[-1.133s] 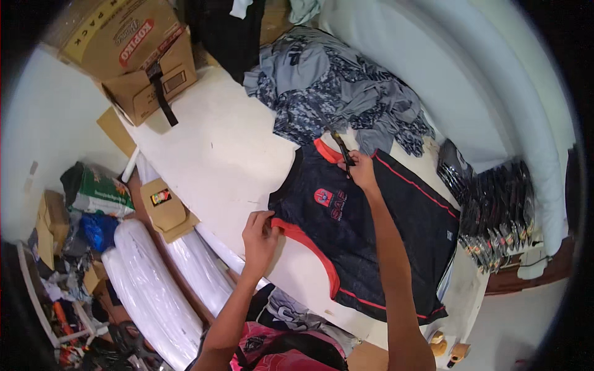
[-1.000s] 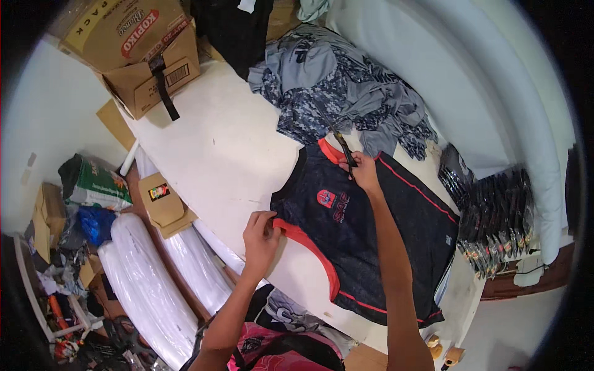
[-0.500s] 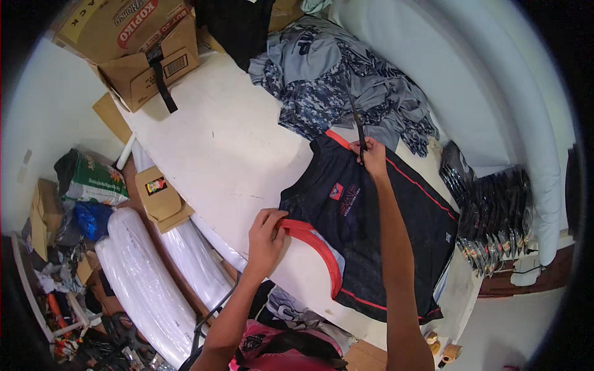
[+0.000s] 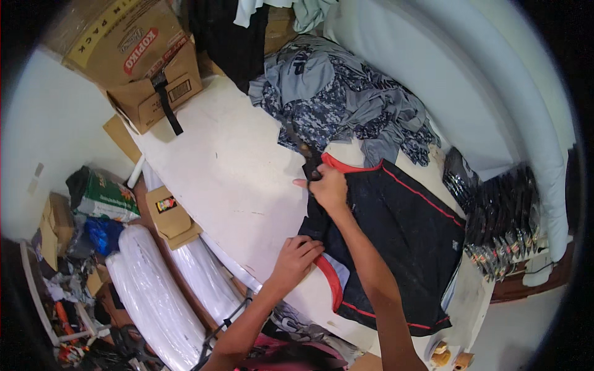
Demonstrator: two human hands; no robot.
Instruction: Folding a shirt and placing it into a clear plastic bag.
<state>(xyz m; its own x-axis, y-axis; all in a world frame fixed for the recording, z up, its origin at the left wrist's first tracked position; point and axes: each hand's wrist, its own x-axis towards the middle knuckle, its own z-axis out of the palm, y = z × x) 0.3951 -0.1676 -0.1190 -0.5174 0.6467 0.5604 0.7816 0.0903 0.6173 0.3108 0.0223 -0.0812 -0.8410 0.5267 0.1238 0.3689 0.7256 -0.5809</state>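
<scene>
A black sleeveless shirt (image 4: 402, 247) with red edging and red seams lies on the white table. My right hand (image 4: 328, 185) is closed round the handles of dark scissors (image 4: 305, 150); the blades point away from me and look blurred. It sits over the shirt's far shoulder, close to the red-edged far armhole. My left hand (image 4: 296, 260) lies on the near shoulder, its fingers pressed on black cloth just above the near red armhole band (image 4: 331, 284). My right forearm covers part of the shirt's middle.
Crumpled grey camouflage garments (image 4: 334, 93) are heaped at the far side. A cardboard box (image 4: 154, 102) stands far left on the white table (image 4: 216, 161). Packed black garments (image 4: 501, 222) are stacked at right, beside a large pale roll (image 4: 495, 93). Plastic-wrapped rolls (image 4: 154, 290) lie lower left.
My right hand has moved left with the scissors, from the far armhole edge to beside the neck. My left hand has shifted right, and the shirt's neck side is bunched, its chest print out of sight.
</scene>
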